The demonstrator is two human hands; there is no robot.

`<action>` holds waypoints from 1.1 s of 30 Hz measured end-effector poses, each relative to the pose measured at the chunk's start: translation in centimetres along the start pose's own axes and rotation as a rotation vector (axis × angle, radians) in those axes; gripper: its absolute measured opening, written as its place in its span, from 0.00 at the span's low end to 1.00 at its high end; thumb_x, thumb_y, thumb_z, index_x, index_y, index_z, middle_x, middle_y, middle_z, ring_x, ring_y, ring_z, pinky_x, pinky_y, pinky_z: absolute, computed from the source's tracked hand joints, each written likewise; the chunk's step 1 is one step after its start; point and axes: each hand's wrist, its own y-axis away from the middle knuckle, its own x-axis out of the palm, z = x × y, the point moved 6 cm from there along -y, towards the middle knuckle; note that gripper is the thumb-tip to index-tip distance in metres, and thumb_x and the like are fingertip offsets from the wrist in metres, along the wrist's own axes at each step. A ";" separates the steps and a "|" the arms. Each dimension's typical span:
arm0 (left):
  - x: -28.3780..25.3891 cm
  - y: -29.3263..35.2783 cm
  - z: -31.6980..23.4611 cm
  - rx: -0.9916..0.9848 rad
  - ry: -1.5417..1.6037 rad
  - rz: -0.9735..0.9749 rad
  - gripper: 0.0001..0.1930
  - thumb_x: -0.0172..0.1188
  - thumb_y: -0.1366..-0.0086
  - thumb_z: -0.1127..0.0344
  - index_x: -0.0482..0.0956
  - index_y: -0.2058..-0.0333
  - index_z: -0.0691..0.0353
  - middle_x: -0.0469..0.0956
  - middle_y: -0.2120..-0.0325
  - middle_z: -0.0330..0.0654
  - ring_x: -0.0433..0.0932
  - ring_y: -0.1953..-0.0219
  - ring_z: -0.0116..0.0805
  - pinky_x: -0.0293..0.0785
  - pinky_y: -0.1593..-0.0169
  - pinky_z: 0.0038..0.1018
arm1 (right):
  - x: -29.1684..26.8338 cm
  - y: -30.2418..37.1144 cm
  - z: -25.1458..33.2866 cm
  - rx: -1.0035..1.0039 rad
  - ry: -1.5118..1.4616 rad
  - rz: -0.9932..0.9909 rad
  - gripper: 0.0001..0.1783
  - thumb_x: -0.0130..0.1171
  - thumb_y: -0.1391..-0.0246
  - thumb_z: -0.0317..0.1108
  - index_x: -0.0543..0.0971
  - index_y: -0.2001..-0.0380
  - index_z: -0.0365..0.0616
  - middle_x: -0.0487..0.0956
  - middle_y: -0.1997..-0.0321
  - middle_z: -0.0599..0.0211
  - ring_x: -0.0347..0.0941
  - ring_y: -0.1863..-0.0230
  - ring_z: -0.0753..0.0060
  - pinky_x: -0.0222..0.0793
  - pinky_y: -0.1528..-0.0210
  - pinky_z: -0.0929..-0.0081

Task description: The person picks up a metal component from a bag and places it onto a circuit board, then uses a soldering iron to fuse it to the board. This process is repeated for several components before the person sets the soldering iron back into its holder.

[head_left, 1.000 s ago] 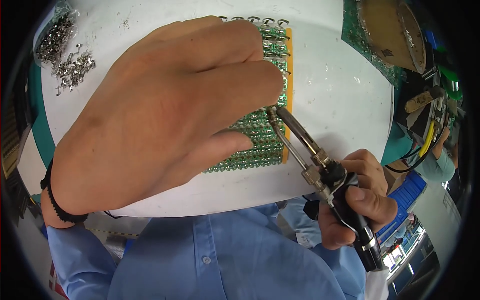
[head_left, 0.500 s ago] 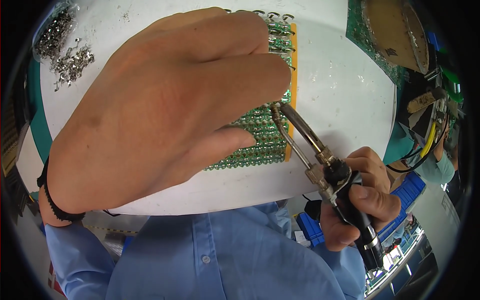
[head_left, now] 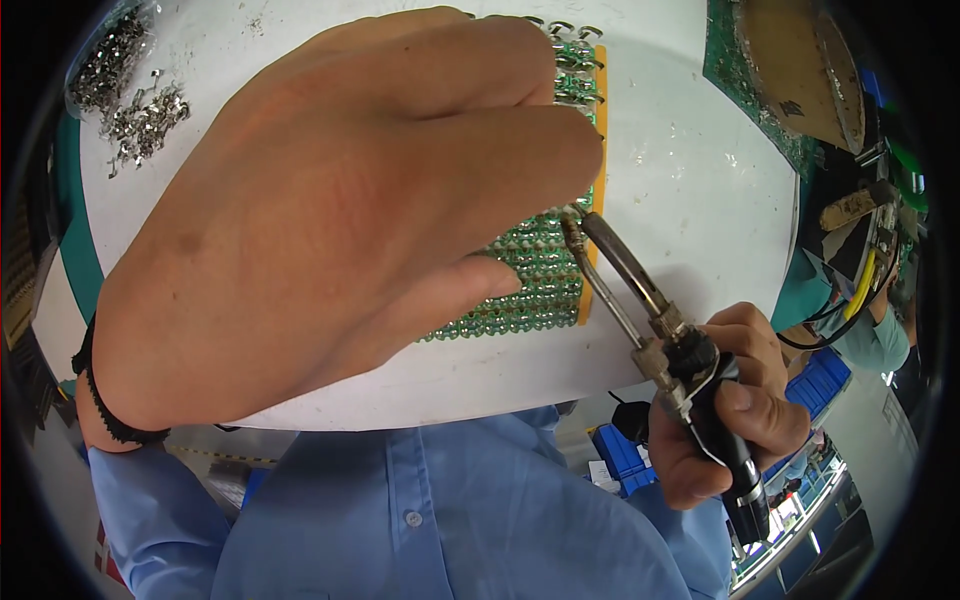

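Observation:
A panel of green circuit boards (head_left: 545, 275) in an orange-edged frame lies on the white table, with rows of small shiny metal parts on it. My left hand (head_left: 350, 210) arches over the panel, fingers curled downward and thumb low over its rows. Its fingertips are hidden, so whatever they pinch or press does not show. Closed around the black handle of a soldering iron (head_left: 715, 410) is my right hand (head_left: 745, 400). The iron's tip and the thin solder feed tube (head_left: 605, 290) beside it meet the panel just below my left index finger.
Loose small metal clips (head_left: 145, 125) lie in a pile at the far left, beside a clear bag (head_left: 110, 60) of more. At the far right are a brown board on a green sheet (head_left: 755, 100) and a wooden-handled tool (head_left: 855, 205). Another person's sleeve (head_left: 880, 340) shows at the right edge.
Both hands have shifted slightly to the right along the panel, and the soldering iron has moved with them. Its tip still sits under my left index finger.

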 end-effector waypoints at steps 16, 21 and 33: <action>-0.7 0.2 -0.5 0.056 0.003 -0.019 0.25 0.71 0.60 0.63 0.78 0.61 0.65 0.70 0.68 0.47 0.69 0.69 0.43 0.65 0.68 0.36 | -0.6 0.2 0.0 -0.036 0.061 -0.192 0.27 0.50 0.41 0.58 0.68 0.56 0.44 0.75 0.81 0.59 0.68 0.80 0.68 0.58 0.74 0.72; -1.2 0.3 -1.4 0.025 0.045 -0.048 0.25 0.71 0.59 0.64 0.78 0.60 0.66 0.70 0.67 0.47 0.69 0.67 0.43 0.66 0.66 0.36 | -0.5 0.5 -0.2 -0.164 0.129 -0.384 0.28 0.54 0.43 0.57 0.68 0.63 0.39 0.68 0.90 0.66 0.64 0.89 0.71 0.56 0.85 0.75; -1.3 0.6 -0.9 -0.035 0.042 0.032 0.23 0.71 0.57 0.68 0.77 0.59 0.67 0.71 0.64 0.48 0.71 0.61 0.47 0.69 0.58 0.36 | -1.4 0.8 -0.6 -0.066 0.101 -0.183 0.29 0.49 0.39 0.57 0.66 0.54 0.40 0.78 0.76 0.55 0.75 0.75 0.66 0.70 0.69 0.74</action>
